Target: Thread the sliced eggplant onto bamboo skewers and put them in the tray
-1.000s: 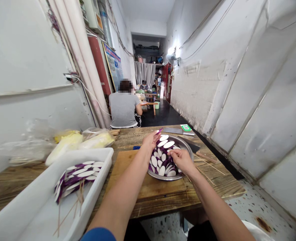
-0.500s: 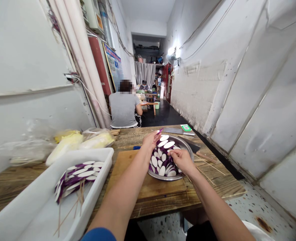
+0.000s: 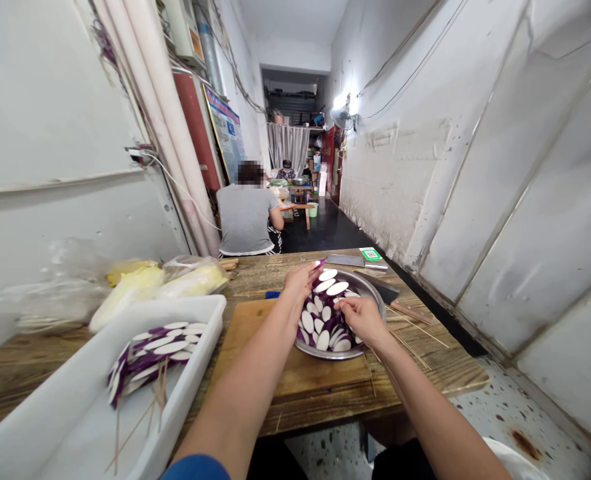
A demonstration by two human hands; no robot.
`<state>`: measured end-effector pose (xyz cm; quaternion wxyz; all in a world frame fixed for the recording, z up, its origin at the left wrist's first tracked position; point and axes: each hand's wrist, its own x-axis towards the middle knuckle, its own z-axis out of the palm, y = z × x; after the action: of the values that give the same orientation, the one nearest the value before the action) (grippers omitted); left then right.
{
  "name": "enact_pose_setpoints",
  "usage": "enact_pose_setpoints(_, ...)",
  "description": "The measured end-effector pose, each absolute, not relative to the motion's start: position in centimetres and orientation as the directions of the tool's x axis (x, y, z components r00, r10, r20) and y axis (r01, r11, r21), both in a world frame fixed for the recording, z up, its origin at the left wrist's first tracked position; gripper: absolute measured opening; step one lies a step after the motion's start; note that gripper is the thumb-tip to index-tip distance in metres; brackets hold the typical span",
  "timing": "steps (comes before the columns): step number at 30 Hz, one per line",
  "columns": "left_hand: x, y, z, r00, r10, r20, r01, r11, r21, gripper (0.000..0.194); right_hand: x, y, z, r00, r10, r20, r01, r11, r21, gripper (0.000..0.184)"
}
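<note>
Above the steel bowl [image 3: 381, 308] of sliced purple eggplant, my left hand [image 3: 303, 279] is closed around eggplant slices [image 3: 327, 275], their white cut faces toward me. A bit of purple skin shows past its fingertips. My right hand [image 3: 361, 319] pinches what looks like a thin bamboo skewer just below those slices; most of the stick is hidden. Loose eggplant slices [image 3: 322, 341] fill the bowl beneath both hands. At left, a white plastic tub [image 3: 83, 400] holds skewered eggplant slices [image 3: 163, 345] with their sticks pointing toward me.
Under the bowl lies a wooden cutting board [image 3: 245, 340]. A cleaver [image 3: 345, 260] and a wooden-handled knife [image 3: 410, 311] lie behind and right of it, near loose skewers [image 3: 409, 348]. Bagged vegetables [image 3: 190, 279] sit behind the tub. A person in grey [image 3: 248, 217] sits beyond the table.
Both hands keep almost the same place and grip over the bowl. The whole view has shifted very slightly.
</note>
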<state>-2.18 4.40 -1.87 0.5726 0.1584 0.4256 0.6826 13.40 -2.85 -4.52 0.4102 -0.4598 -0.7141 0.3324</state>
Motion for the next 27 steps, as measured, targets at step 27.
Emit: enact_pose_setpoints(27,-1.23,4.21,-2.06,-0.202,0.947,-0.25,-0.621,0.074,0.781,0.004,13.54,-2.24,-5.25,-0.233,0.902,0.364,0.414,0.431,-0.802,0.03)
